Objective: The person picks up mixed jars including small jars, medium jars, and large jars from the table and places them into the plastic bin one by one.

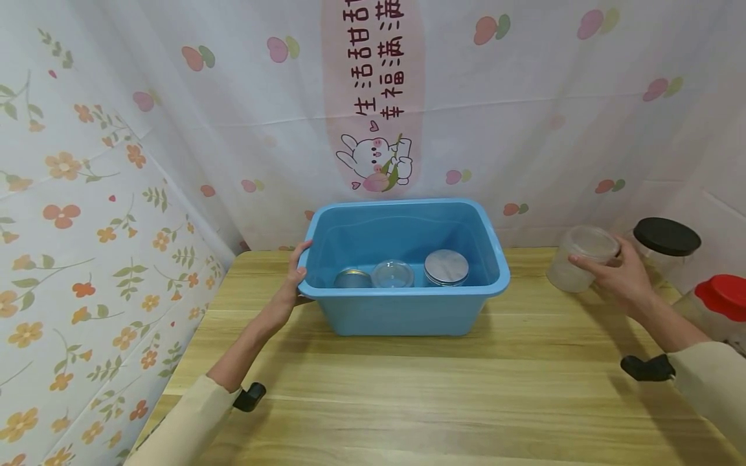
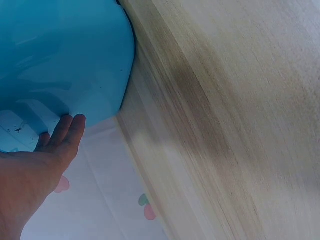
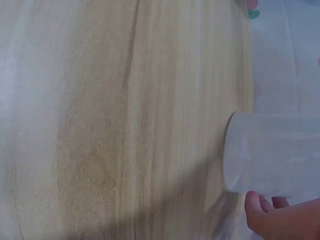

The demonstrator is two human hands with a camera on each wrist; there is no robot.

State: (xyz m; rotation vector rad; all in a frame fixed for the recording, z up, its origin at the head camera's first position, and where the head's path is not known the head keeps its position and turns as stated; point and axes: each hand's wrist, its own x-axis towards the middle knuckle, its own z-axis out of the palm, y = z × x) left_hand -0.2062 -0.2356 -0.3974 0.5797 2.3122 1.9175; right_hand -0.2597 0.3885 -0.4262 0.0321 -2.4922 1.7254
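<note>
A blue plastic tub [image 1: 402, 314] stands on the wooden table. My left hand [image 1: 287, 291] grips its left rim; in the left wrist view the fingers [image 2: 62, 132] lie against the tub's outer wall. Inside the tub are a round tin [image 1: 352, 279], a clear round container [image 1: 393, 274] and a container with a silvery-white round top [image 1: 446, 266]. On the right, my right hand [image 1: 626, 275] holds a translucent plastic jar [image 1: 574, 268] by its side, thumb towards me. This jar [image 3: 275, 155] stands upright, its base at the table; whether it touches is unclear.
Right of the held jar are a clear jar with a black lid [image 1: 667, 237] and a jar with a red lid [image 1: 725, 296]. A printed curtain [image 1: 262, 129] hangs behind the table [image 1: 396, 395], and floral cloth [image 1: 87, 259] hangs on the left.
</note>
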